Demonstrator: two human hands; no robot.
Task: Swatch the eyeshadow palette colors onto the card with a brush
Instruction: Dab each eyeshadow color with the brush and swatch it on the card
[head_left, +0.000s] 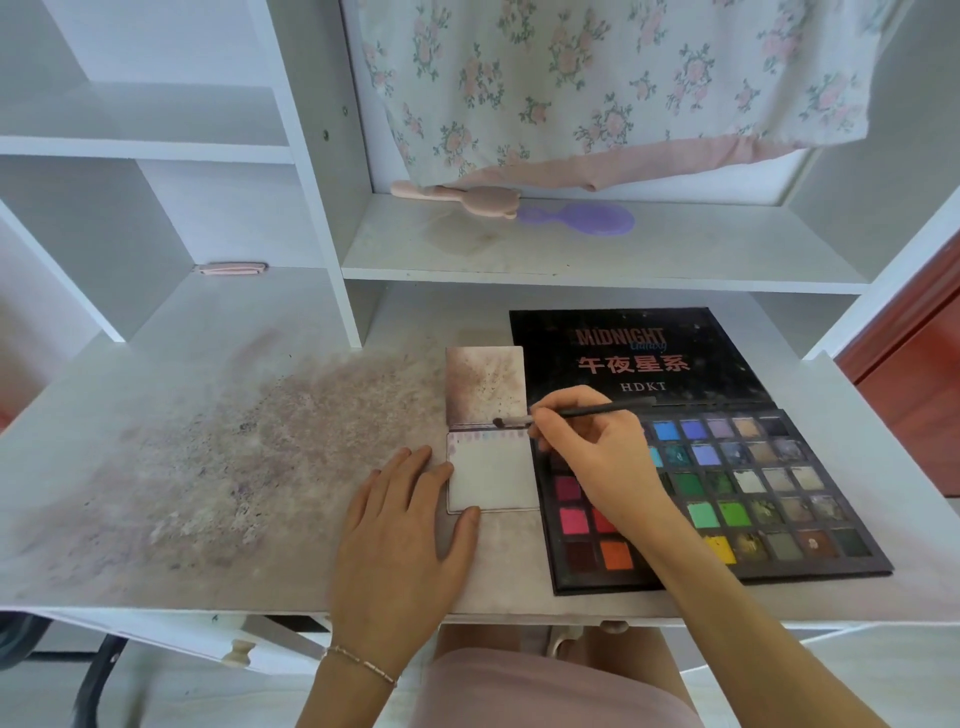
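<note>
A white card (493, 480) lies on the desk just left of the open black eyeshadow palette (748, 483); faint pastel swatches run along the card's top edge. Above it lies a second, stained card (485, 384). My right hand (587, 447) hovers over the palette's left columns and pinches a thin black brush (587, 412); the brush tip points left and touches the top edge of the white card. My left hand (405, 540) lies flat on the desk, fingers straight, with fingertips pressing the card's left edge and lower left corner.
The white desk top (208, 457) is smeared with pigment dust to the left. On the shelf behind lie a pink brush (457, 196) and a purple hairbrush (587, 218). Floral fabric (623, 83) hangs above. The palette lid (634, 353) lies open flat behind the pans.
</note>
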